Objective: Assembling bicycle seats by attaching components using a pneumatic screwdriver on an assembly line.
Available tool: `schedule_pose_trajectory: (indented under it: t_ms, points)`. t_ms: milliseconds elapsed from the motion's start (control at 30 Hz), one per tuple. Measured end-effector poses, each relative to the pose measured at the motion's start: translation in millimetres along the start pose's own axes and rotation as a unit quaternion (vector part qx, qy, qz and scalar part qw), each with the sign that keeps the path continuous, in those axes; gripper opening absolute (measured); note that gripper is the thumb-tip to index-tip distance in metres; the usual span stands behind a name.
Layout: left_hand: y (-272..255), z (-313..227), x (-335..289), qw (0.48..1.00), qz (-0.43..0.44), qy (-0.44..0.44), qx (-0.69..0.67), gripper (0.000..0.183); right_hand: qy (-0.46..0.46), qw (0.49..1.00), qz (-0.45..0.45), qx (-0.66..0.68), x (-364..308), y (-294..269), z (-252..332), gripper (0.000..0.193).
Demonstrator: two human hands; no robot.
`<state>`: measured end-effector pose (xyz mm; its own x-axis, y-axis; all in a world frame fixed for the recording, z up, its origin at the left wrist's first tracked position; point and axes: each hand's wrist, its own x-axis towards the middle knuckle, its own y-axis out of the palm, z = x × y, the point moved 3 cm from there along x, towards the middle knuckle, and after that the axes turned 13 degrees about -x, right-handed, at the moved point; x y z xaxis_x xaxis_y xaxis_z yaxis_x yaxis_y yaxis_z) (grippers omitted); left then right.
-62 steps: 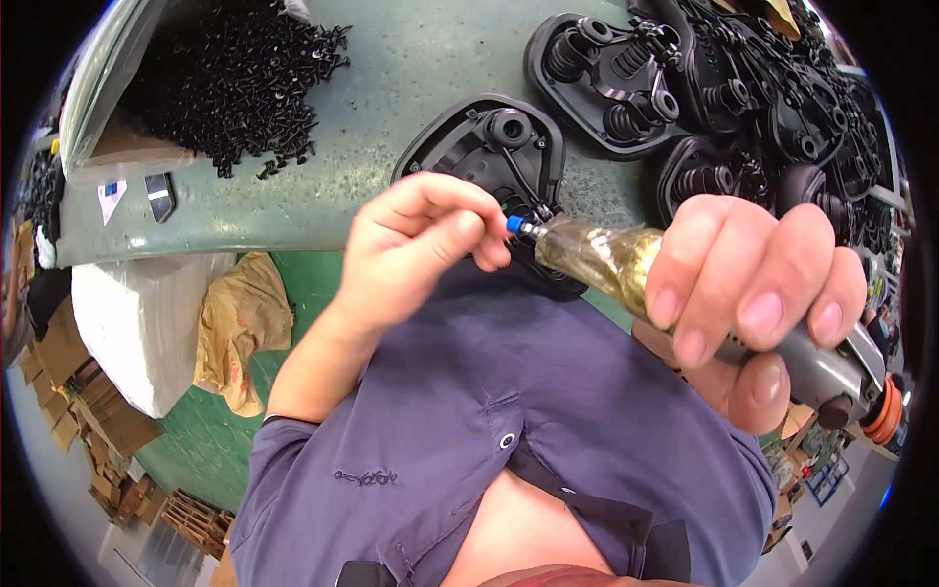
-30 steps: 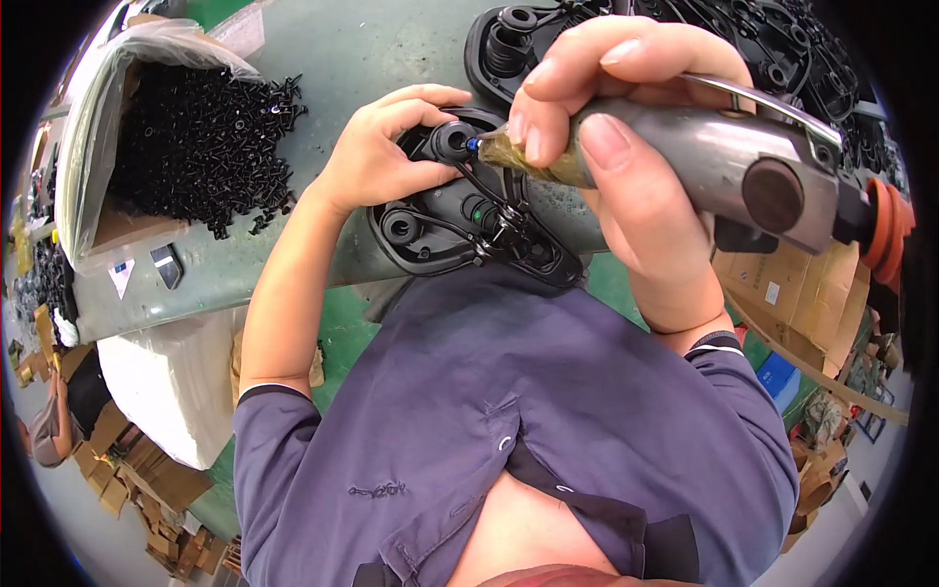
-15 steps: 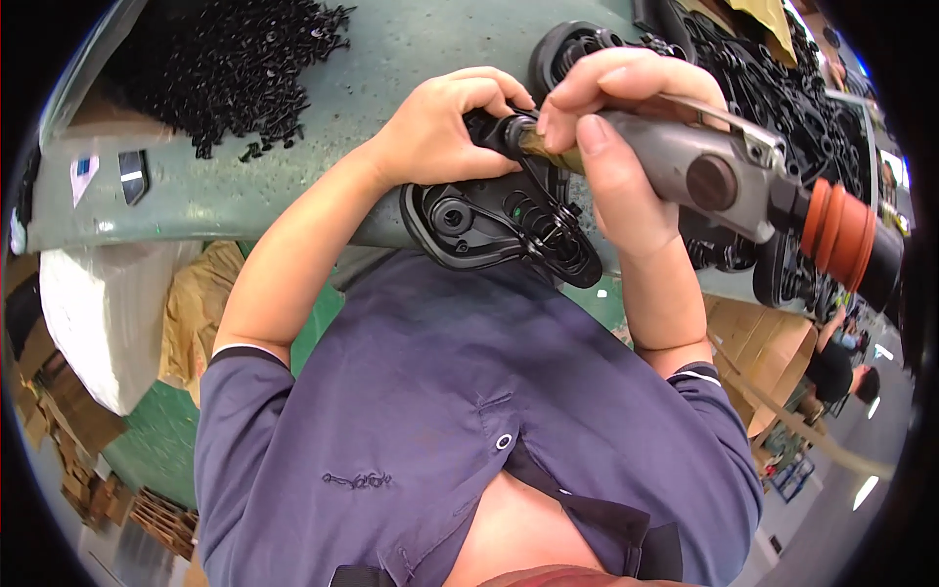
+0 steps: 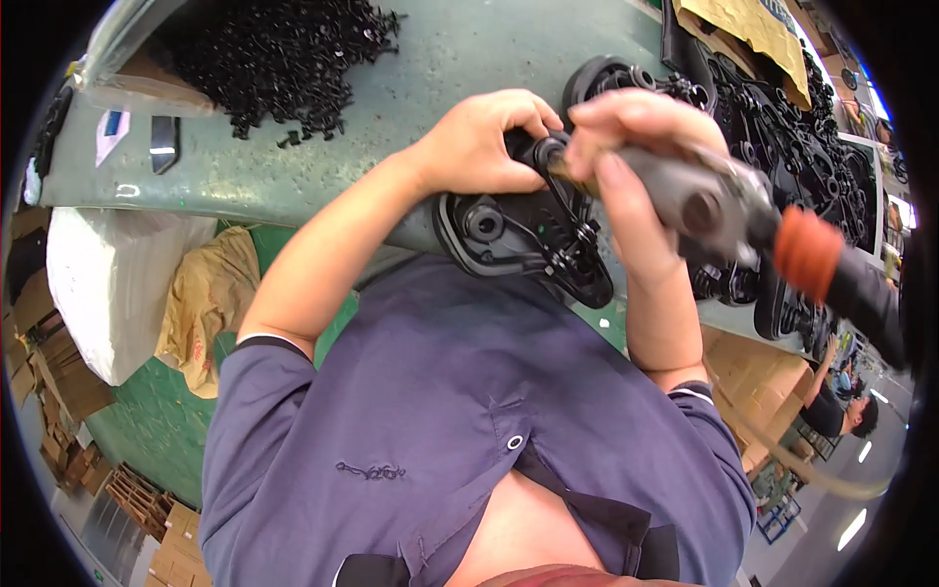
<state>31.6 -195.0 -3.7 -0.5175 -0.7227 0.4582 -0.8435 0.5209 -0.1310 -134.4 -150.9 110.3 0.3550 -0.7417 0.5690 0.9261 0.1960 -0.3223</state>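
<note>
A black moulded plastic part (image 4: 483,224) with round sockets and ribs lies at the table's near edge, partly overhanging it. My left hand (image 4: 481,145) is closed on its upper end, thumb near me and fingers on the far side. In my right hand (image 4: 641,137) is a grey power screwdriver (image 4: 669,190) with an orange sleeve (image 4: 808,256), smeared by motion. Its tip points left to a round socket beside my left fingertips; whether it touches a screw is hidden. Another black part (image 4: 597,78) lies just beyond my right hand.
A heap of small black screws (image 4: 293,68) covers the far left of the green table (image 4: 469,49). Many black parts (image 4: 782,147) are piled at the right, near brown paper (image 4: 753,39). A cardboard box (image 4: 753,382) stands below the table; a person (image 4: 836,411) is farther off.
The whole view has shifted, so table and heap sit further right and lower. The screwdriver's rear end has swung down and blurs. Both hands keep their holds.
</note>
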Motion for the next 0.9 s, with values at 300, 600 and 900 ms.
schedule_pose_trajectory:
  t_ms: [300,600,900]
  points:
    - [-112.5,-44.3,14.8,0.991,-0.119,-0.024,0.057,0.045,0.032,0.979,-0.199,0.028,-65.2,-59.1,36.3,0.034]
    - [-115.5,-167.3,172.0,0.938,-0.317,0.119,0.069,0.07,0.052,0.976,-0.205,0.043,-103.6,-53.1,27.1,0.033]
    - [-140.7,-260.8,82.2,0.911,-0.14,0.386,0.035,0.078,0.144,0.972,-0.178,0.048,-110.4,-40.3,-12.7,0.036]
